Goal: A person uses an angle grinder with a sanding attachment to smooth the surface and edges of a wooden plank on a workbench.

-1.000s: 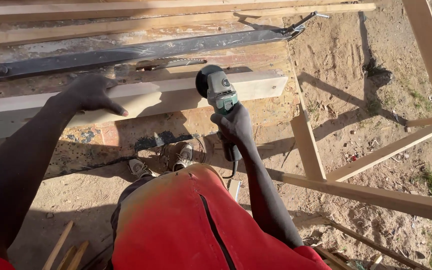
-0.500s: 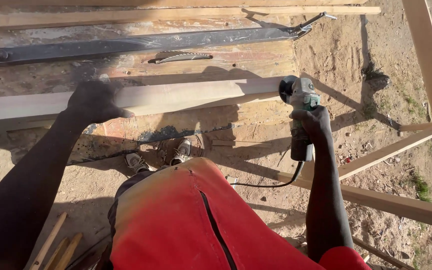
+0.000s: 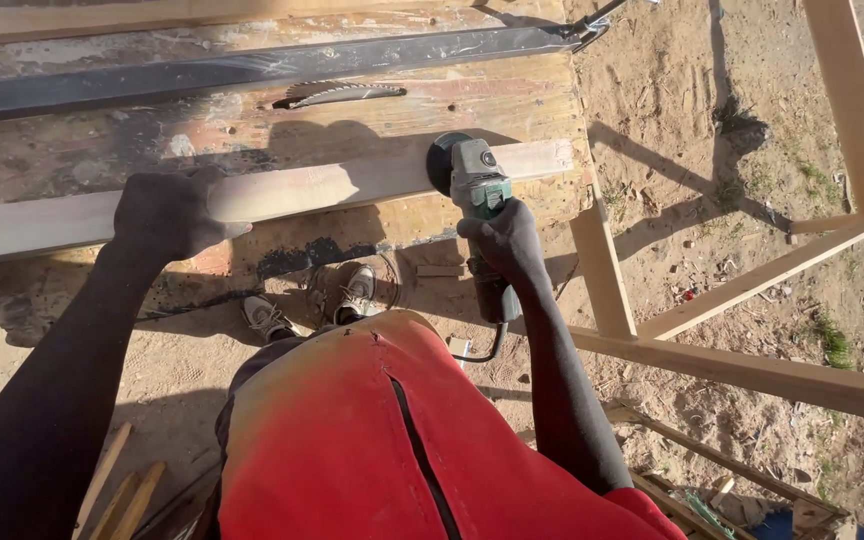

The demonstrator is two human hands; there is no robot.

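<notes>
The right hand holds a green and grey angle grinder, its fingers wrapped tight around the dark body of the tool, and the round disc at the head sits against the near face of a long pale wooden beam, close to the right end of it. The beam lies across the worn wooden surface of a saw table, parallel to the dark metal fence behind it, and a circular saw blade rises from a slot between the fence and the beam, apart from both hands. The left hand presses down on the beam further to the left, with the fingers spread over its top edge, so the wood is pinned between palm and surface. To do this step well, I think the disc must stay flat on the wood with light, even pressure and travel along the grain without stopping in one place, because a pause can dig a hollow. The left hand should stay well apart from the disc and keep the beam from sliding. The black cable hangs below the right hand, near the red shirt, and it seems wise to keep it behind the tool. The feet in light shoes stand under the edge of the surface on sandy ground.
</notes>
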